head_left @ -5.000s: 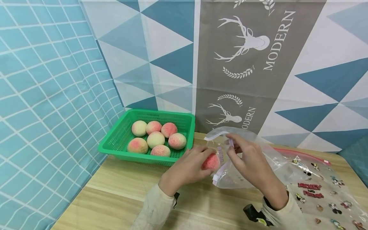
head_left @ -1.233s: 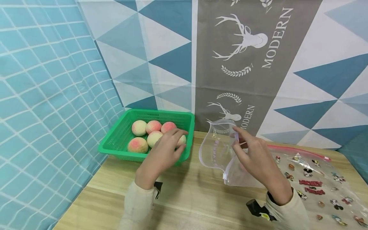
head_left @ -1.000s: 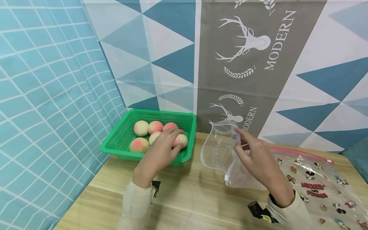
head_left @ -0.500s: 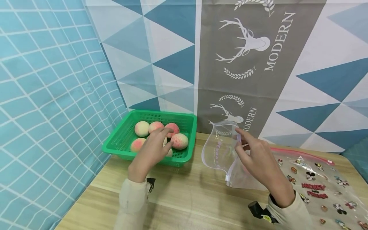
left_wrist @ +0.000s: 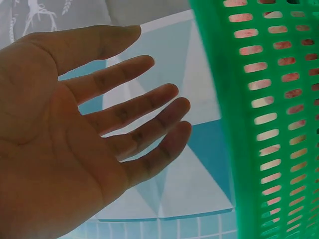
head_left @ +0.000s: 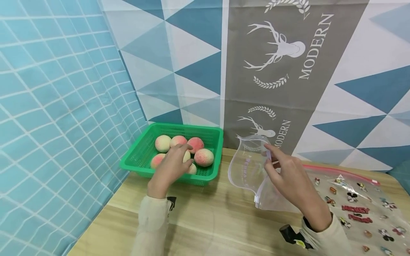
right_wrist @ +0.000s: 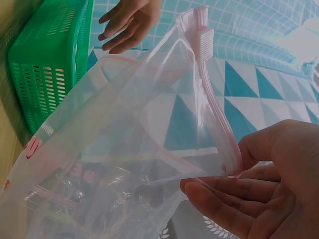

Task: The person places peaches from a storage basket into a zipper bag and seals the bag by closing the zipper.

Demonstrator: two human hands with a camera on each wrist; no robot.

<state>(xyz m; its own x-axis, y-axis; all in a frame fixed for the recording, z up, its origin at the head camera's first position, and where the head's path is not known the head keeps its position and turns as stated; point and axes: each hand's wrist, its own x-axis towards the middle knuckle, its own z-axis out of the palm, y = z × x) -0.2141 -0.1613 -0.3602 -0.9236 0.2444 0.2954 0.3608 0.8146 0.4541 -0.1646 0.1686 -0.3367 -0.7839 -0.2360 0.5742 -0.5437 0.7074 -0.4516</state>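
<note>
Several pink-and-cream peaches lie in a green plastic basket. Over the basket's front side, my left hand covers some of them in the head view. Its palm is bare in the left wrist view, and the loosely spread fingers stand above the basket wall. My right hand pinches the rim of a clear zip bag between thumb and fingers. The bag's mouth gapes toward the basket, with a white slider at one end of the zip. Part of the bag is hidden behind that hand.
A larger clear bag with a red zip and cartoon prints lies flat at the right. Under everything is a wooden table. A blue checked cloth hangs at the left, a patterned one behind.
The left hand held a peach at the bag's mouth 5 seconds ago; now it hovers over the basket without it. It has since shifted left across the peaches. The right hand keeps its pinch.
</note>
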